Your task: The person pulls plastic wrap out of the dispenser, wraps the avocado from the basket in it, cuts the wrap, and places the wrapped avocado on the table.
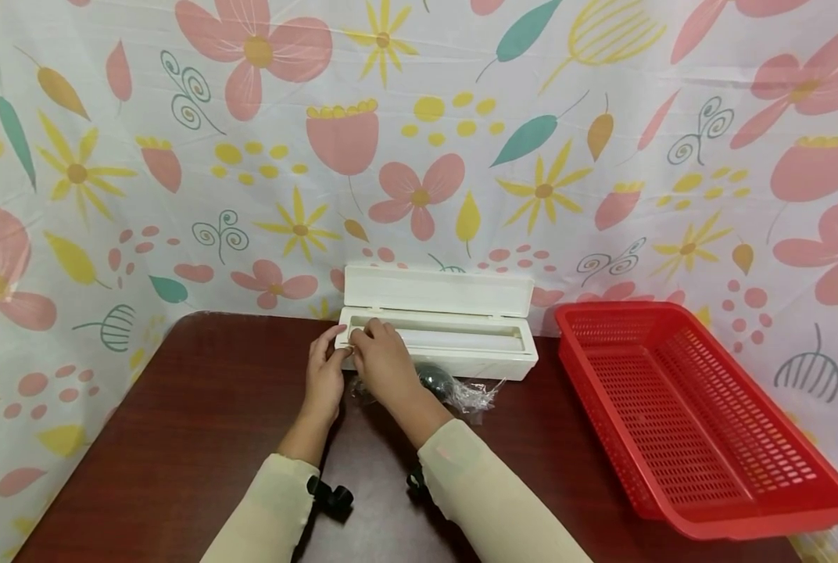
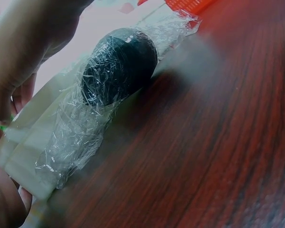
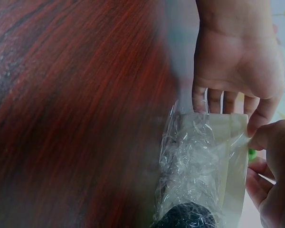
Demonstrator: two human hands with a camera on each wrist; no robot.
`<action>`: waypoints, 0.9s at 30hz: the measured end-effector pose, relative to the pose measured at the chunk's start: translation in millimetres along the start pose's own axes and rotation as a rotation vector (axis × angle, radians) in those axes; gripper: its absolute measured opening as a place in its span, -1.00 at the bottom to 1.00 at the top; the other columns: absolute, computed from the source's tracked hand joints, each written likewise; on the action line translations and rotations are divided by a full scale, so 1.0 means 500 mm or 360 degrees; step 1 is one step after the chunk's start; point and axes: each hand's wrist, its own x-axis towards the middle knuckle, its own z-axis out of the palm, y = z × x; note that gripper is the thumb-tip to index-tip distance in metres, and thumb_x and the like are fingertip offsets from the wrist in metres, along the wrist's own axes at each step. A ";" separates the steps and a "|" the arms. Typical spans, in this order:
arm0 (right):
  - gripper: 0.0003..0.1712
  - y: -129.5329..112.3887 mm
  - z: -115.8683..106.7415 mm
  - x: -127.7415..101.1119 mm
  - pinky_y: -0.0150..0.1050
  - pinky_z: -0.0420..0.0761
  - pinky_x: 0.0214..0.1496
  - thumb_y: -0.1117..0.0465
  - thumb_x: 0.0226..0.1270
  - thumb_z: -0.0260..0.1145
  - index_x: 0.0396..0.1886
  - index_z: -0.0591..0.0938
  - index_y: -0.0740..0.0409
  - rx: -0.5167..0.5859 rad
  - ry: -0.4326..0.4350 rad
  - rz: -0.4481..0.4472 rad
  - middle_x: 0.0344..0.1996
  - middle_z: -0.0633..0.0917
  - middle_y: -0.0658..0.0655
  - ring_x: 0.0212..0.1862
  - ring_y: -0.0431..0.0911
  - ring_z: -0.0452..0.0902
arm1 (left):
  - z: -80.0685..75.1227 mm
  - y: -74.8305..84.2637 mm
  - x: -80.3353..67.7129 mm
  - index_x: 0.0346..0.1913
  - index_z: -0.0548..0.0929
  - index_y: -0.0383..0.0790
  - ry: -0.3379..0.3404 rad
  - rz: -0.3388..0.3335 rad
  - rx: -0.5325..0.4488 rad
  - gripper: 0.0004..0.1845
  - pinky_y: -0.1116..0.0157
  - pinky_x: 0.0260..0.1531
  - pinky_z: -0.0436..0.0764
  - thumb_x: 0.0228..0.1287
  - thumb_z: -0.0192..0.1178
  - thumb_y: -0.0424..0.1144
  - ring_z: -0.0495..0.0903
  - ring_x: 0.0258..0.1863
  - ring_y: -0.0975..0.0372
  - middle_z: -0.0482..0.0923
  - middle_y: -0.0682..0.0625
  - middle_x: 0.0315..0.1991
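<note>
A white cling film dispenser (image 1: 461,360) stands at the back of the table with its lid raised and a white roll (image 1: 454,339) inside. My left hand (image 1: 324,379) holds the box's left end, thumb at the top edge. Reaching over the front rim, my right hand (image 1: 384,363) has its fingers bent around a small green piece (image 3: 251,154), mostly hidden by them. Against the box's front lies a dark, rounded object (image 2: 123,66) wrapped in crumpled cling film (image 2: 76,142); its kind is unclear. Both forearms partly cover it in the head view.
A red perforated plastic basket (image 1: 672,422) sits to the right of the dispenser. Behind the dark red-brown wooden table (image 1: 180,438) hangs a flower-patterned cloth (image 1: 419,156), close to the raised lid. Black wrist straps (image 1: 331,497) are on the sleeves.
</note>
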 end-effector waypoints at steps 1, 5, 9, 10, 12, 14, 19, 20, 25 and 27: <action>-0.95 0.000 0.000 0.000 -0.22 0.52 -0.08 0.18 0.47 0.28 -0.20 0.66 0.01 0.0008 -0.0003 0.0003 -0.19 0.58 0.06 -0.22 -0.04 0.47 | -0.001 -0.008 0.005 0.43 0.40 -0.30 0.0006 0.0001 0.0000 -0.53 0.16 0.31 0.26 0.51 -0.03 -0.40 0.12 0.42 0.05 0.11 -0.23 0.44; -0.92 0.002 0.001 0.001 -0.22 0.52 -0.08 0.19 0.48 0.25 -0.17 0.67 0.01 0.0040 -0.0008 0.0021 -0.20 0.58 0.06 -0.22 -0.04 0.46 | -0.003 -0.039 0.023 0.43 0.42 -0.24 0.0025 0.0008 0.0006 -0.52 0.16 0.29 0.24 0.51 -0.01 -0.39 0.13 0.37 0.07 0.12 -0.21 0.44; -0.90 0.002 0.001 0.000 -0.22 0.51 -0.11 0.18 0.52 0.23 -0.16 0.67 0.00 0.0057 -0.0021 0.0036 -0.20 0.56 0.05 -0.23 -0.05 0.43 | -0.004 -0.050 0.027 0.41 0.45 -0.17 0.0038 0.0034 0.0000 -0.54 0.19 0.30 0.23 0.50 0.02 -0.35 0.13 0.36 0.10 0.15 -0.17 0.41; -0.90 0.002 0.000 0.000 -0.22 0.51 -0.12 0.17 0.52 0.22 -0.17 0.66 0.00 0.0059 -0.0025 0.0038 -0.20 0.56 0.05 -0.23 -0.05 0.43 | -0.003 -0.052 0.027 0.40 0.46 -0.16 0.0044 0.0041 -0.0003 -0.54 0.19 0.29 0.24 0.50 0.03 -0.35 0.14 0.36 0.10 0.15 -0.17 0.40; -0.90 0.001 -0.001 0.000 -0.23 0.51 -0.12 0.16 0.53 0.22 -0.17 0.66 -0.01 0.0058 -0.0030 0.0043 -0.21 0.56 0.05 -0.23 -0.06 0.43 | -0.003 -0.053 0.027 0.38 0.48 -0.15 0.0057 0.0054 -0.0008 -0.55 0.20 0.28 0.26 0.48 0.06 -0.34 0.17 0.36 0.11 0.17 -0.16 0.38; -0.90 0.000 -0.004 0.001 -0.23 0.52 -0.13 0.17 0.53 0.22 -0.17 0.66 0.00 0.0068 -0.0034 0.0048 -0.21 0.56 0.06 -0.24 -0.06 0.44 | -0.001 -0.053 0.027 0.37 0.49 -0.16 0.0067 0.0063 -0.0002 -0.55 0.20 0.26 0.28 0.47 0.06 -0.35 0.18 0.36 0.10 0.18 -0.16 0.38; -0.88 -0.001 -0.009 0.002 -0.23 0.51 -0.17 0.19 0.53 0.21 -0.16 0.68 0.02 0.0082 -0.0020 0.0059 -0.24 0.55 0.08 -0.26 -0.06 0.44 | 0.000 -0.053 0.027 0.37 0.49 -0.16 0.0078 0.0064 -0.0007 -0.55 0.18 0.30 0.27 0.46 0.08 -0.34 0.17 0.41 0.08 0.18 -0.16 0.39; -0.88 -0.001 -0.010 0.002 -0.23 0.51 -0.19 0.19 0.53 0.21 -0.16 0.68 0.02 0.0084 -0.0016 0.0061 -0.25 0.54 0.08 -0.27 -0.06 0.43 | 0.000 -0.053 0.028 0.37 0.49 -0.16 0.0076 0.0061 -0.0014 -0.55 0.17 0.31 0.27 0.46 0.08 -0.34 0.17 0.41 0.08 0.17 -0.17 0.40; -0.88 0.001 -0.008 0.000 -0.24 0.49 -0.23 0.19 0.53 0.20 -0.18 0.67 0.03 0.0084 0.0002 0.0068 -0.27 0.53 0.09 -0.30 -0.06 0.41 | -0.001 -0.054 0.029 0.39 0.47 -0.14 0.0058 0.0039 -0.0024 -0.54 0.15 0.32 0.26 0.48 0.07 -0.33 0.16 0.42 0.08 0.15 -0.17 0.42; -0.89 0.001 -0.008 0.000 -0.25 0.49 -0.24 0.19 0.53 0.21 -0.18 0.66 0.03 0.0081 0.0007 0.0064 -0.27 0.53 0.08 -0.30 -0.06 0.42 | -0.002 -0.054 0.029 0.39 0.47 -0.14 0.0063 0.0034 -0.0024 -0.54 0.17 0.30 0.27 0.47 0.08 -0.34 0.18 0.41 0.09 0.15 -0.16 0.41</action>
